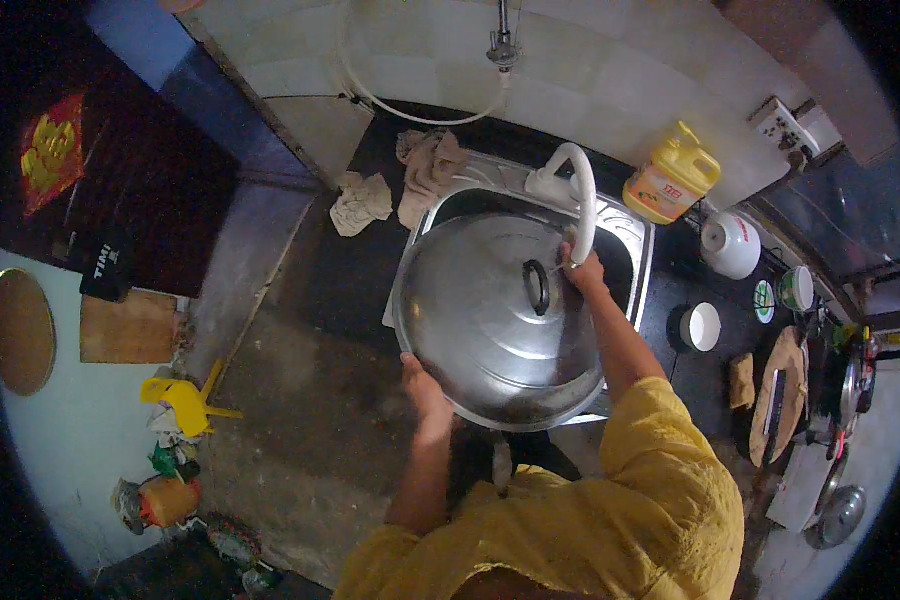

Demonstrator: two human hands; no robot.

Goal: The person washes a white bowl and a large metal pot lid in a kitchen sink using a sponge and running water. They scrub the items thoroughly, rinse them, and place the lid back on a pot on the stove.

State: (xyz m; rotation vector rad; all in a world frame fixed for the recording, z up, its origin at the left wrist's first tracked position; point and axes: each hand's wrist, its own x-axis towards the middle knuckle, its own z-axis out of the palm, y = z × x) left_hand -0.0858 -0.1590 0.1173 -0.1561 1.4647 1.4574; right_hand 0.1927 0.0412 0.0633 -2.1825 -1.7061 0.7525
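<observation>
A large domed metal lid (pixel 465 300) with a black loop handle lies over a stainless steel sink (pixel 641 255), hiding most of its basin. My left hand (pixel 426 390) grips the lid's rim at the lower left, thumb on the top face. My right hand (pixel 586 270) is at the end of the white faucet spout (pixel 586 195), above the lid and right of its handle. The fingers are partly hidden by the spout, so what they hold is unclear. Whether water runs cannot be told.
Crumpled cloths (pixel 360 204) lie left of the sink. A yellow detergent jug (pixel 671 176) stands behind it. A white bowl (pixel 700 327), a wooden cutting board (pixel 784 397) and a knife (pixel 775 401) are on the right. A yellow plastic stool (pixel 184 401) is on the left.
</observation>
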